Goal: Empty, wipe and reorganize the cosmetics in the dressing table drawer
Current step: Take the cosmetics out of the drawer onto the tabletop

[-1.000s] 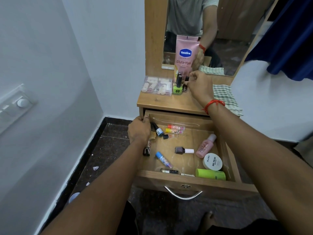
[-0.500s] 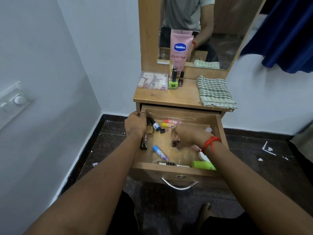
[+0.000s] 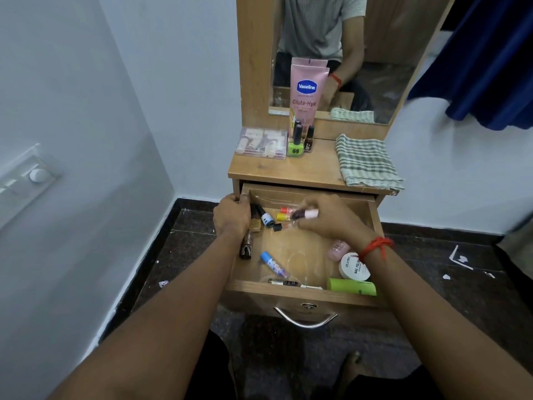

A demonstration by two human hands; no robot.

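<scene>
The wooden drawer (image 3: pixel 300 295) stands pulled out below the dressing table top (image 3: pixel 305 170). My left hand (image 3: pixel 232 216) grips the drawer's left wall near the back. My right hand (image 3: pixel 331 217) pinches a dark nail polish bottle with a white cap (image 3: pixel 305 214), lifted just above the drawer's back part. Left in the drawer are a blue tube (image 3: pixel 272 264), a green tube (image 3: pixel 352 286), a white round jar (image 3: pixel 353 267), a pink bottle (image 3: pixel 337 249) and several small items at the back left. On the top stand a Vaseline tube (image 3: pixel 307 93), a green polish bottle (image 3: pixel 295 145) and a clear box (image 3: pixel 261 142).
A folded green-checked cloth (image 3: pixel 366 161) lies on the right of the table top. A mirror (image 3: pixel 346 53) rises behind. White walls close in left and right, a blue curtain (image 3: pixel 490 59) hangs at right, and the dark floor (image 3: pixel 447 269) holds paper scraps.
My right hand left the table top, dropped into the drawer, took hold of the dark nail polish bottle and lifted it. My left hand stayed on the drawer wall.
</scene>
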